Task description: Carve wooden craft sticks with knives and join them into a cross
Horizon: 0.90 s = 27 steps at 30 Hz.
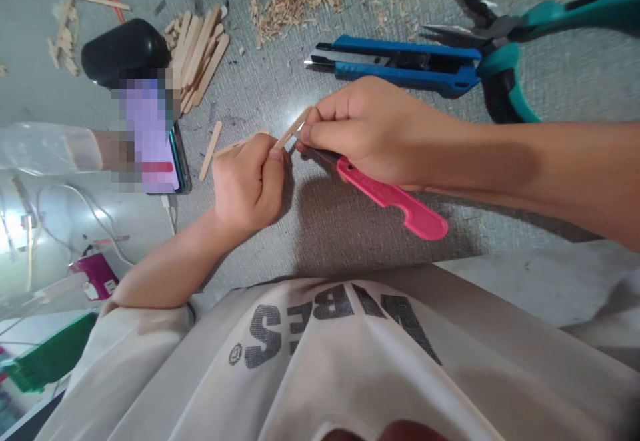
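The left hand (250, 181) has its grip pinched on the lower end of a thin wooden stick (293, 129), held above the table (260, 247), while the right hand (373, 127) grasps a pink-handled knife (393, 199), its blade at the stick and its handle pointing toward four o'clock. From the stick, wood shavings (305, 4) lie at twelve o'clock, a blue cutter (410, 83) at two with teal-handled pliers (513, 31) beyond, a pile of flat sticks (200, 54) at ten, and a lit phone (155, 154) at nine.
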### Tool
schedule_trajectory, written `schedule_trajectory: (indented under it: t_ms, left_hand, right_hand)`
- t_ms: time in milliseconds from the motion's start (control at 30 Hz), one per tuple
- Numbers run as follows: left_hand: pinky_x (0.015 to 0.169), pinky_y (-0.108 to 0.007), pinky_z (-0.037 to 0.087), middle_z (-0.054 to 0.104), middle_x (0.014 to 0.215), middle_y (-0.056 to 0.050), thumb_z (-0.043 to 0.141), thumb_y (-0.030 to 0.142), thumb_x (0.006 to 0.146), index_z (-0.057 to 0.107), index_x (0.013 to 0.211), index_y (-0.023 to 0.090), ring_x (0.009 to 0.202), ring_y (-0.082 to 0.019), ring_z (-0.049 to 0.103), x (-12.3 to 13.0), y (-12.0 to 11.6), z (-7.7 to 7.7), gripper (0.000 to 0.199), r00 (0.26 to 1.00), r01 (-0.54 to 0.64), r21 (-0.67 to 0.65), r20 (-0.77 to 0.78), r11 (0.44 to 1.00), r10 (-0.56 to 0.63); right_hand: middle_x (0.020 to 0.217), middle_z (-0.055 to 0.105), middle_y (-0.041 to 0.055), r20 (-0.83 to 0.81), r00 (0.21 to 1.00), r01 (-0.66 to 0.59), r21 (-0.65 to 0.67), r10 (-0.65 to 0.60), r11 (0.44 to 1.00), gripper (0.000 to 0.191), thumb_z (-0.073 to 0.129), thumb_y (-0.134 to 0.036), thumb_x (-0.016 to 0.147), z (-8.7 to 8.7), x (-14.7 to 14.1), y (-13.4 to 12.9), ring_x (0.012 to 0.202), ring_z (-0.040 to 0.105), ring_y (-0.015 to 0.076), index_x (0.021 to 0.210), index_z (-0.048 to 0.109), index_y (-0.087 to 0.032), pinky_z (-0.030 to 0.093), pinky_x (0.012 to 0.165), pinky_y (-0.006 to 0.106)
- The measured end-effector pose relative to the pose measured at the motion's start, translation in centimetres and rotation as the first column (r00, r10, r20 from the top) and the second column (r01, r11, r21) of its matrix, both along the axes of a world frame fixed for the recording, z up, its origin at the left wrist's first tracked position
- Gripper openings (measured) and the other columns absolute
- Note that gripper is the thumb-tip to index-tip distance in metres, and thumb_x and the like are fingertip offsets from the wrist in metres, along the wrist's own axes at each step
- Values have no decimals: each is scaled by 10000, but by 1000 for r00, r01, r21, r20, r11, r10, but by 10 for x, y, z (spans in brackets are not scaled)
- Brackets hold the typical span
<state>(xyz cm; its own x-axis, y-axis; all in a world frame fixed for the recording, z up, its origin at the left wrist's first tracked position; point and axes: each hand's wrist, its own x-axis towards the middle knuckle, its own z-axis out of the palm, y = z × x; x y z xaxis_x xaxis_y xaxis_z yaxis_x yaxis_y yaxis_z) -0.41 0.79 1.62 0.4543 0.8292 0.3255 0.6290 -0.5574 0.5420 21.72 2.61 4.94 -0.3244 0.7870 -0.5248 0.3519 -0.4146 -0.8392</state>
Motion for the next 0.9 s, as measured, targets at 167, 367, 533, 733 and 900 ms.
schedule_trajectory:
  t_ms: [167,367,533,733,900]
  left_hand:
    - [612,-371,370,669,695,-31,485,255,1114,613,860,247,581,-196,570,-1,-1,-2,284,996,15,55,-88,998,-10]
    - [612,-391,322,643,700,-33,398,326,1169,598,902,253,585,-201,555,-2,-3,-7,341,974,29,125,-225,992,0]
    - [582,-386,281,650,702,-14,350,269,1181,567,923,241,565,-170,541,3,-2,-7,339,967,118,191,-246,974,-69]
    - [555,-377,200,580,645,-4,326,233,1194,547,880,222,519,-142,477,8,-3,-6,384,974,134,269,-212,954,-77]
    - [545,-340,203,577,656,9,370,206,1183,540,908,219,532,-130,492,8,-4,-6,323,974,173,249,-186,953,-128]
  right_hand:
    - [571,474,-22,-25,999,39,7,-39,999,212,672,-267,924,-6,1,-1,509,347,97,730,681,-181,197,454,298]
    - [527,451,-10,-50,993,102,-62,-105,993,353,687,-294,940,-6,-3,-4,469,368,113,629,539,-213,186,412,305]
    - [527,434,-21,-29,992,119,-90,-122,989,331,708,-201,926,0,-4,-3,467,355,94,631,558,-191,174,421,288]
    - [496,345,-33,-100,989,104,-79,-111,991,472,728,-213,929,-3,0,-5,422,267,72,551,444,-208,96,413,312]
    - [554,423,-16,-195,974,93,-120,-116,988,352,718,-200,931,-2,-1,-5,499,310,90,611,570,-191,117,455,323]
